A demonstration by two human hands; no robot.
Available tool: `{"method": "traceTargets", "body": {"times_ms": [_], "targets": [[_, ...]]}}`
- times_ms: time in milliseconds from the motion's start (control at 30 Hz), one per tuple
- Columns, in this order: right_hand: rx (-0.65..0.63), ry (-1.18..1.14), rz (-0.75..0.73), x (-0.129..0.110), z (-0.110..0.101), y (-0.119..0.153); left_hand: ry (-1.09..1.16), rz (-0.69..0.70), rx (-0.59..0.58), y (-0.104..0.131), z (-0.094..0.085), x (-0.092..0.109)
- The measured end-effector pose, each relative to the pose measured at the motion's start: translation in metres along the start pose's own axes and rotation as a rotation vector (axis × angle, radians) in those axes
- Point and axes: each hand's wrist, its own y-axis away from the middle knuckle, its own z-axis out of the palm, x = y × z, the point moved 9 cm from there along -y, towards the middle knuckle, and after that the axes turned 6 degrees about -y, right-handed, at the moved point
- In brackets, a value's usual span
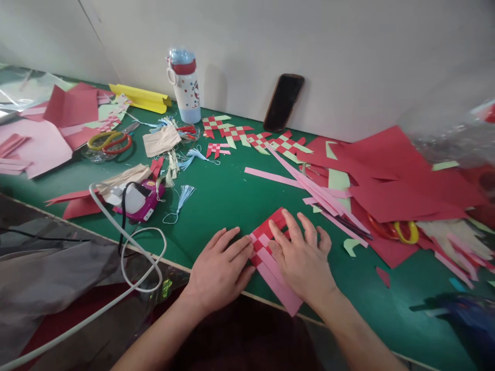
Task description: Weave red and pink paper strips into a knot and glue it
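A red and pink paper weave (266, 247) lies tilted at the front edge of the green table, its pink strips reaching past the edge. My left hand (222, 268) lies flat with fingers extended, the fingertips touching the weave's left side. Over the right part of the weave is my right hand (301, 252), fingers spread and fingertips resting on the red paper. Some of the woven squares are hidden beneath its fingers. Long pink strips (309, 185) lie beyond my right hand. Several finished-looking checkered pieces (259, 140) form a row farther back.
A bottle (187, 87) and a phone (284, 100) stand by the wall. Scissors (110, 142), tassels (185, 195) and a purple device (149, 203) with a looped white cable (127, 293) are at left. Red sheets (390, 175) and yellow-handled scissors (408, 233) lie at right.
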Motion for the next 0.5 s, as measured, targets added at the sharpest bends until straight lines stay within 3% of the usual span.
{"method": "traceTargets", "body": {"times_ms": [267, 500], "targets": [[0.140, -0.123, 0.139, 0.033, -0.023, 0.018, -0.007, 0.006, 0.079, 0.003, -0.005, 0.002], [0.152, -0.193, 0.054, 0.030, -0.031, 0.061, 0.030, 0.052, 0.166, 0.011, -0.022, 0.010]]}}
